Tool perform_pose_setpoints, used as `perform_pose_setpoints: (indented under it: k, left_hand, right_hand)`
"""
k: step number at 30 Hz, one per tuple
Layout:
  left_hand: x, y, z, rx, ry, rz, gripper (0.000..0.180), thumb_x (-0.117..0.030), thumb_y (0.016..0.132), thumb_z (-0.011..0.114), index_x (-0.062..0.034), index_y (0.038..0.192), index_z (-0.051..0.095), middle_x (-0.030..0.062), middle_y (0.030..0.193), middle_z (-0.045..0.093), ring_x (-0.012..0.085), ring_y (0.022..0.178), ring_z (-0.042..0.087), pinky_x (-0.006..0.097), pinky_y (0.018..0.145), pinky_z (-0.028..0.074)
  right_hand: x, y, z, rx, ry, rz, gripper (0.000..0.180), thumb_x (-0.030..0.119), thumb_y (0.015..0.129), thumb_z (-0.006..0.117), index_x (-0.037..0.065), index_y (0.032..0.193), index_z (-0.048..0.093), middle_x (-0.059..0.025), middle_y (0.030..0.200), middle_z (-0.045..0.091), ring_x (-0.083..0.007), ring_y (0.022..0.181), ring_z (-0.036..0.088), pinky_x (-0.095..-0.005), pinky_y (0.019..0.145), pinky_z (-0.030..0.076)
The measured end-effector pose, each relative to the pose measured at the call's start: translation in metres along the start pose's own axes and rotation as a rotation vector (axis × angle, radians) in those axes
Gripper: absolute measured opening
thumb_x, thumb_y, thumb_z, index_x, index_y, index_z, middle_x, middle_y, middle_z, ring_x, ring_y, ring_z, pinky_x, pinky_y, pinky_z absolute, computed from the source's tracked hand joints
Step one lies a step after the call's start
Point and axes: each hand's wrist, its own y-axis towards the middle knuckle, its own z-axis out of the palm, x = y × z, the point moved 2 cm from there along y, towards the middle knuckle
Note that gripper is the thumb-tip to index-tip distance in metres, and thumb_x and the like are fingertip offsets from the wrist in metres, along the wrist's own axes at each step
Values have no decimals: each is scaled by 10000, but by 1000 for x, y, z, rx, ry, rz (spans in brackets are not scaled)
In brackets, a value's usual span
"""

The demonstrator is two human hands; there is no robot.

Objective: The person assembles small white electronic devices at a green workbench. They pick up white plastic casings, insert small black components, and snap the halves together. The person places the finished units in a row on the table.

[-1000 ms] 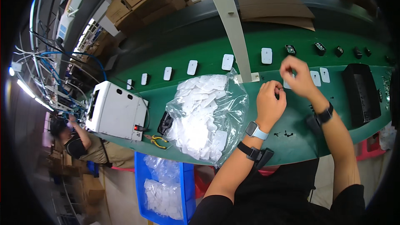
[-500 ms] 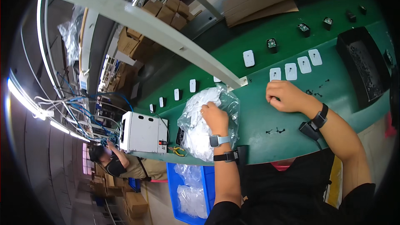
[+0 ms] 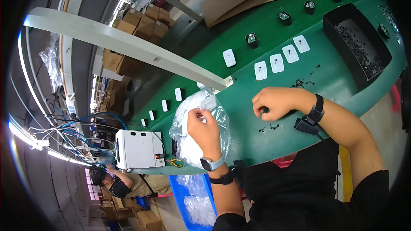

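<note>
My left hand [image 3: 203,130] is over a clear plastic bag [image 3: 224,130] of white plastic pieces. Its fingers are pinched at the bag's upper part; what they grip is hard to make out. To the right, my right hand [image 3: 276,102] hovers low over the green bench, fingers curled in, any small thing inside hidden. Beyond it several white rounded-rectangle covers [image 3: 277,63] lie in a slanting row, each with a small black part on it. Loose small black parts [image 3: 301,83] are scattered beside the right wrist, and a few more black pieces [image 3: 269,127] lie nearer me.
A black tray [image 3: 355,47] of small black parts stands at the right. Along the green strip sit black housings [image 3: 251,39] and white-topped units [image 3: 229,57]. A metal post [image 3: 128,45] slants to the bench. Left are a white machine [image 3: 139,149], pliers [image 3: 175,162] and a blue bin [image 3: 182,201].
The view has shifted, moving the bench items leftward and upward in the picture. My left hand has drawn toward me over the bag, fingers pinched. My right hand is now farther from the white covers.
</note>
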Motion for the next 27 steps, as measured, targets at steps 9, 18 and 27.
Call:
perform_pose_setpoints:
  k: [9, 18, 27]
  left_hand:
    - [-7, 23, 59, 369, -1713, -596, 208, -158, 960, 549, 5, 1086, 575, 144, 1109, 649, 306, 975, 659, 482, 901, 532]
    - [0, 13, 114, 509, -1452, -614, 265, -299, 1038, 528, -59, 1151, 532, 131, 1039, 666, 292, 818, 702, 368, 581, 554]
    - [-5, 4, 112, 591, -1656, -580, 229, -134, 972, 488, -34, 1177, 504, 149, 1018, 636, 277, 783, 646, 329, 577, 479]
  right_hand:
    - [11, 12, 30, 235, -146, -8, 123, 169, 766, 677, 57, 810, 699, -78, 808, 684, -286, 777, 662, -414, 679, 529]
    - [9, 10, 37, 170, -176, -8, 96, 156, 778, 661, 66, 806, 677, -72, 796, 683, -277, 821, 660, -433, 761, 515]
    - [4, 12, 25, -11, -33, -66, 64, 115, 809, 687, 58, 824, 663, -74, 791, 657, -271, 758, 636, -402, 720, 521]
